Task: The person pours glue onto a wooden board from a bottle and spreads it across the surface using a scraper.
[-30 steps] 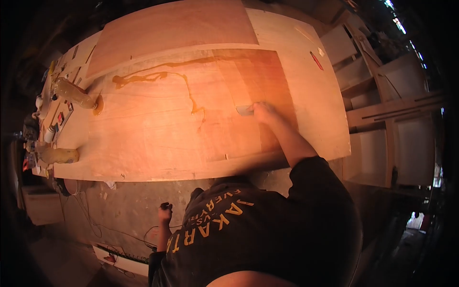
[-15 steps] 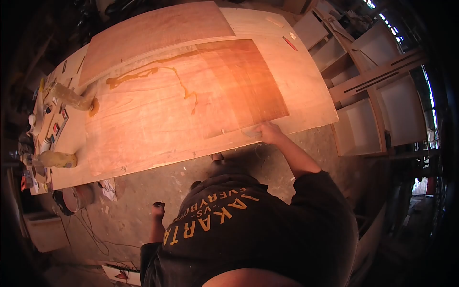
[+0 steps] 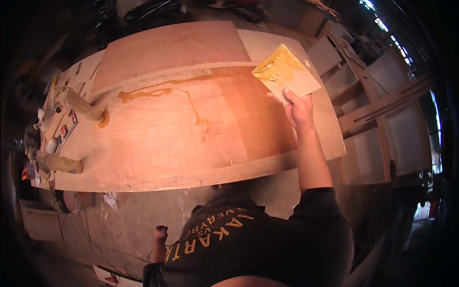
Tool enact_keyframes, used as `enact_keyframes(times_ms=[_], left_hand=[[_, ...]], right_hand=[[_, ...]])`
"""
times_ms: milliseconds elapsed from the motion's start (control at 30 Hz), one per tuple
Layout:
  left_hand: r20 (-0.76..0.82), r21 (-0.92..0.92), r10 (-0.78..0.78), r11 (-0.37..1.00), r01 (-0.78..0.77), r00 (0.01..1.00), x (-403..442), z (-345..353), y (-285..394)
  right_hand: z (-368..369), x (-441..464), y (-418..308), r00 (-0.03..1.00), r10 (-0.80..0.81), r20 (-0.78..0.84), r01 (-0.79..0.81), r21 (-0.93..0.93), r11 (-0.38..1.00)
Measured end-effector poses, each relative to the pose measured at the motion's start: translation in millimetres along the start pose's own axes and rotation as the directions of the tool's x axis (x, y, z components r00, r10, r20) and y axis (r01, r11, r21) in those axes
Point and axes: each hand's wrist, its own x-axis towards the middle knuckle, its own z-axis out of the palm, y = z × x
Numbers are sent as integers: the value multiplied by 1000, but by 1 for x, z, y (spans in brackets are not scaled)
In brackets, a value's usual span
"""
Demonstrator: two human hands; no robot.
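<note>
My right hand [image 3: 300,109] grips a flat, square spreader [image 3: 299,79] by its lower edge, raised over the right part of the wooden panel [image 3: 158,143]. Thick yellow glue coats the upper left of the spreader's face. A trail of amber glue [image 3: 195,107] runs across the panel's upper half and bends down near the middle. The panel's right part looks darker and wet. Down at the lower left, beside the dark shirt, my left hand [image 3: 161,234] is closed around something small and dark that I cannot make out.
A second board [image 3: 172,55] lies along the far side of the worktable [image 3: 327,115]. Two bottles [image 3: 80,102] [image 3: 62,164] lie at the left, one with glue pooled at its mouth. Wooden cabinet frames [image 3: 366,153] stand at the right. Cables [image 3: 88,229] run over the floor.
My right hand has swept the spreader over the panel to its near edge, then lifted it up and away, turning its glue-covered face into view. My left hand stays low and closed.
</note>
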Motion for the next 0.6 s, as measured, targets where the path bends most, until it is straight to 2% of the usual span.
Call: enact_keyframes(times_ms=[67, 167, 200, 233, 300, 333, 433, 467, 533, 600], left_hand=[[-39, -41, 25, 999, -26, 999, -4, 4, 16], [-87, -64, 28, 997, -33, 996, -26, 12, 52], [-99, -82, 12, 996, -21, 995, -33, 18, 65], [-112, -100, -1, 995, -10, 994, -39, 24, 79], [-128, -79, -85, 994, 75, 988, -63, 33, 108], [-137, -70, -125, 991, 116, 983, -70, 35, 127], [-151, -100, -121, 989, 107, 981, -90, 43, 125], [-175, -183, -151, 976, 119, 973, -98, 47, 119], [-194, -183, -253, 959, 218, 948, -118, 51, 116], [-168, -84, -338, 941, 329, 926, -138, 55, 117]], right_hand=[[-1, 52, 21, 997, 20, 70, -13, -87, 996], [-15, 131, 121, 987, 151, -52, -159, -419, 894], [-20, 156, 163, 981, 192, -7, -162, -572, 804], [-22, 176, 205, 972, 235, 31, -144, -707, 692], [-19, 196, 272, 962, 168, 216, 121, -887, 445], [-16, 206, 301, 938, 150, 313, 259, -919, 297], [-5, 222, 376, 925, 304, 229, 215, -973, 78], [0, 226, 387, 919, 339, 199, 191, -980, 57], [18, 233, 388, 905, 404, 135, 144, -989, 8], [15, 241, 419, 902, 412, 130, 159, -987, -37]])
